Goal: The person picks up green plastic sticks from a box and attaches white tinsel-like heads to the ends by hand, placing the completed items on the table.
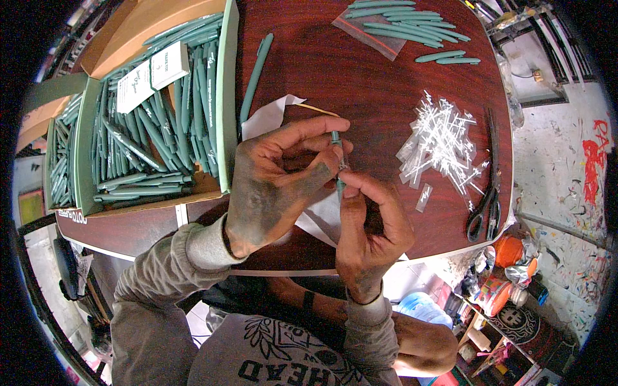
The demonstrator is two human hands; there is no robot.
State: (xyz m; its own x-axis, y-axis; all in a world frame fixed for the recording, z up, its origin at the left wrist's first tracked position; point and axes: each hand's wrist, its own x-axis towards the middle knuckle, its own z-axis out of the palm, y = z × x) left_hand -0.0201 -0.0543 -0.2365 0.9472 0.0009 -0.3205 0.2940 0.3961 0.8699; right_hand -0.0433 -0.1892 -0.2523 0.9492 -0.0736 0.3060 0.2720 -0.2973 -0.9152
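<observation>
A dark teal pen (335, 137) is held upright between my two hands over the table. My left hand (273, 177) pinches its upper part, with the thumb against its side and the index finger at its top end. The thumb and index finger of my right hand (375, 225) close on the pen lower down. A small pale patch shows on the pen between the fingertips; I cannot make out its details. Beneath the hands lies a white sheet of paper (270, 120), partly hidden. A loose teal pen (256, 77) rests beyond my left hand.
An open box (227, 83) full of teal pens stands left, a white card (151, 78) on top. At right lie a heap of clear strips (438, 141) with white lettering and black scissors (492, 209). Several pens (418, 29) and a clear bag (367, 38) lie far right.
</observation>
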